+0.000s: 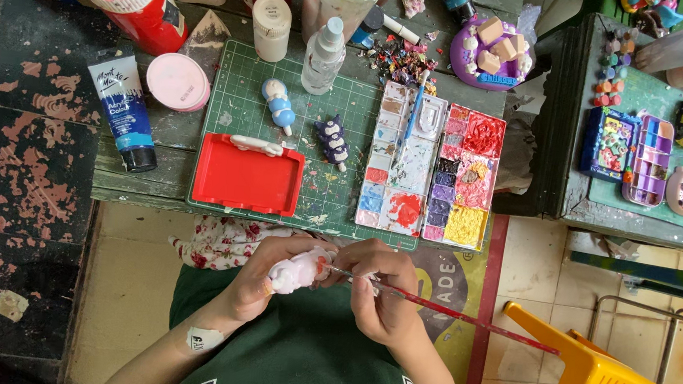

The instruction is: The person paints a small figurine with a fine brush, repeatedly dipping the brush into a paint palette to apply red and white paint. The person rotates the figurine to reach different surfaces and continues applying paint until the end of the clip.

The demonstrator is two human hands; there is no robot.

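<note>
Head view: figurine (296, 271) gripped in left hand (257, 279).

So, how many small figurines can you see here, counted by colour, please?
Pink-white figurine, held in left hand, with brush in right hand: 1
Light blue figurine on green mat: 1
Dark blue figurine on mat: 1
Total: 3
</note>
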